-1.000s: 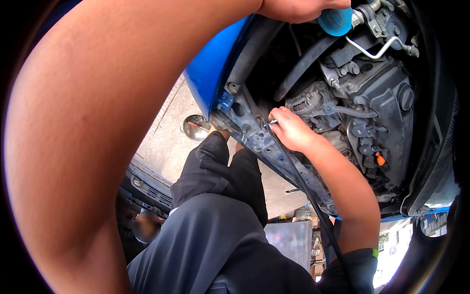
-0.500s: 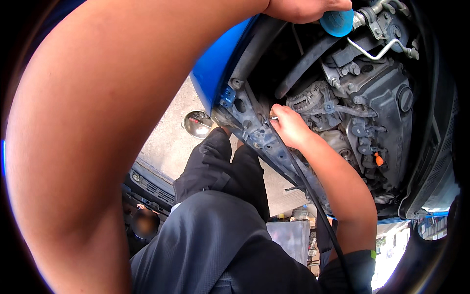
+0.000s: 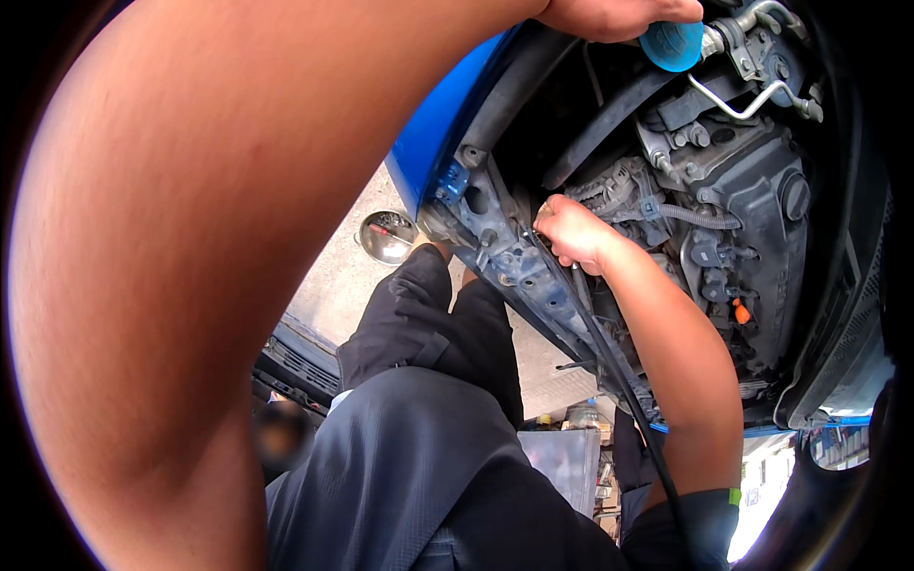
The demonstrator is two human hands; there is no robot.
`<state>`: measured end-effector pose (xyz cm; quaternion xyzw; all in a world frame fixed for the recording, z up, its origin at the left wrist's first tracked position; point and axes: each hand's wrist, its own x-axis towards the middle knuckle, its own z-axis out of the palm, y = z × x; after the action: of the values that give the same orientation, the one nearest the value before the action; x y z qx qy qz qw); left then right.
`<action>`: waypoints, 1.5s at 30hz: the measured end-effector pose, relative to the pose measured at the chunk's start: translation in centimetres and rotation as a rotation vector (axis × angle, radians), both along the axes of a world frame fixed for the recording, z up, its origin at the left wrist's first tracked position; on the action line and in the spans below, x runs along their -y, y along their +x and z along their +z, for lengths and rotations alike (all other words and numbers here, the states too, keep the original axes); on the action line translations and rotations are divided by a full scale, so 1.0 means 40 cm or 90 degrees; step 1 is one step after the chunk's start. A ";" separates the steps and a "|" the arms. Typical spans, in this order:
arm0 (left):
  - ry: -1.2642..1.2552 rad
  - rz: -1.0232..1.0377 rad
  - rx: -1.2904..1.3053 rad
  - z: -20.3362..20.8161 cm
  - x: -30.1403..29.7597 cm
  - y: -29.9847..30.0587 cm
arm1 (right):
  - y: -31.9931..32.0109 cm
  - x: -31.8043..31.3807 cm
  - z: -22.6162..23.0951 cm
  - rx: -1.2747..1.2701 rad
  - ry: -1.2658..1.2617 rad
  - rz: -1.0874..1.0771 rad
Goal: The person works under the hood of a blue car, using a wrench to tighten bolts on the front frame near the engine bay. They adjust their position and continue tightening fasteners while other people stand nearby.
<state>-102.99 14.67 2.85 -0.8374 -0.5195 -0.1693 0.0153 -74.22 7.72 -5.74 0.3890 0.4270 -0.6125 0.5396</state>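
Concrete floor (image 3: 333, 290) shows left and near, beside an open engine bay (image 3: 509, 90) taking up the far and right side. Blue body panel (image 3: 419, 152) sits at the bay's far left edge. Wearer's dark legwear (image 3: 409, 319) is mid-scene, over the concrete. Grey valve cover (image 3: 752, 176) is on the right, black filler cap (image 3: 795, 200) in it. Perforated front crossmember (image 3: 514, 266) runs diagonally from left of centre toward near right. Long black strip (image 3: 609, 357) runs beside it, from near the right hand down to the near edge, passing left of the right forearm.

Left hand (image 3: 619, 17): reaches far centre, fingers at a round blue cap (image 3: 674, 46); fingertips partly cropped, can't tell if they grip it. Right hand (image 3: 576, 238): fingers curled together at the crossmember's inner side, just right of the strip's far end; can't tell what, if anything, is pinched.

Smaller stuff: metal bowl (image 3: 386, 253) on the floor, left, with red-handled tool (image 3: 384, 231) inside. Grey corrugated hose (image 3: 700, 218) left of the valve cover; orange piece (image 3: 741, 311) nearer, right side.
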 end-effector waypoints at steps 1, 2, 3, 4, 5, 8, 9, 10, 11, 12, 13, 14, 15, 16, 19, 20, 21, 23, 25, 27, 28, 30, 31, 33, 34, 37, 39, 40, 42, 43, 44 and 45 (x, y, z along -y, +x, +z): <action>-0.007 0.003 0.000 0.004 0.002 0.000 | -0.009 -0.002 0.014 0.011 0.001 -0.021; -0.015 0.006 -0.001 0.009 0.003 -0.001 | -0.012 0.001 0.020 0.009 0.020 -0.027; -0.030 0.010 0.011 0.014 0.005 0.000 | -0.013 0.003 0.024 0.007 0.038 -0.033; -0.044 0.013 0.023 0.022 0.007 0.001 | -0.012 0.007 0.029 0.005 0.057 -0.040; -0.059 0.016 0.034 0.028 0.009 0.003 | -0.003 0.013 0.028 -0.047 0.084 -0.013; -0.001 0.025 0.011 0.007 0.006 0.007 | 0.030 0.020 0.016 -0.216 0.142 0.063; 0.000 0.022 -0.004 0.002 0.005 0.001 | 0.036 0.017 0.014 -0.280 0.146 0.085; 0.002 0.017 -0.015 0.001 0.004 -0.001 | 0.048 0.014 0.014 -0.338 0.149 0.105; 0.003 0.012 -0.025 0.001 0.003 -0.003 | 0.075 0.025 0.007 -0.425 0.189 0.103; -0.015 0.010 -0.018 0.001 0.003 -0.005 | 0.092 0.023 0.004 -0.492 0.215 0.116; -0.032 0.010 -0.011 0.009 0.007 -0.003 | 0.106 0.021 0.005 -0.559 0.242 0.131; -0.049 0.009 -0.004 0.015 0.009 -0.001 | 0.116 0.019 0.003 -0.626 0.268 0.146; -0.043 0.007 -0.012 0.017 0.009 0.001 | 0.119 0.016 -0.004 -0.653 0.273 0.157; -0.038 0.004 -0.024 0.020 0.007 0.000 | 0.122 0.015 -0.010 -0.672 0.275 0.154; -0.035 0.010 -0.025 0.014 0.003 0.002 | 0.125 0.011 -0.018 -0.699 0.274 0.160; -0.036 0.013 -0.018 0.010 0.002 0.003 | 0.119 0.011 -0.017 -0.678 0.267 0.168; -0.029 0.012 -0.017 0.005 0.002 0.002 | 0.109 0.010 -0.018 -0.657 0.261 0.177; -0.012 0.008 -0.014 0.002 -0.001 0.000 | 0.103 0.012 -0.019 -0.605 0.255 0.181; -0.053 0.028 0.003 0.009 0.000 0.007 | 0.095 0.025 -0.022 -0.547 0.254 0.170; -0.015 0.042 0.007 0.000 0.002 0.006 | 0.065 0.037 -0.016 -0.380 0.252 0.202; -0.019 0.044 0.002 -0.001 0.007 0.002 | 0.043 0.046 -0.001 -0.297 0.245 0.220; -0.023 0.042 -0.004 0.002 0.011 0.002 | 0.010 0.046 0.022 -0.217 0.216 0.210; -0.025 0.043 -0.004 0.006 0.010 0.003 | 0.006 0.045 0.017 -0.183 0.197 0.185; -0.032 0.045 -0.007 0.014 0.011 0.005 | 0.011 0.043 0.011 -0.168 0.181 0.182; -0.035 0.039 -0.008 0.018 0.008 0.001 | 0.029 0.047 -0.016 -0.206 0.183 0.172; -0.046 0.025 -0.013 0.016 0.004 0.003 | 0.097 0.053 -0.073 -0.384 0.221 0.164; -0.044 0.025 -0.034 0.007 0.006 -0.001 | 0.122 0.047 -0.052 -0.598 0.299 0.185; -0.033 0.029 -0.027 0.010 0.009 0.002 | 0.125 0.040 -0.037 -0.621 0.305 0.186; -0.011 0.036 -0.012 0.015 0.016 0.006 | 0.128 0.029 -0.017 -0.667 0.317 0.189; -0.012 0.032 -0.018 0.014 0.014 0.006 | 0.130 0.027 -0.029 -0.697 0.324 0.211; -0.011 0.027 -0.023 0.012 0.009 0.007 | 0.135 0.027 -0.035 -0.716 0.332 0.199; -0.011 0.023 -0.029 0.010 0.006 0.006 | 0.140 0.027 -0.040 -0.735 0.341 0.187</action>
<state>-102.74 14.42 3.26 -0.8316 -0.5354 -0.1456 0.0228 -68.61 6.65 -7.35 0.0563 0.8347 -0.5151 0.1862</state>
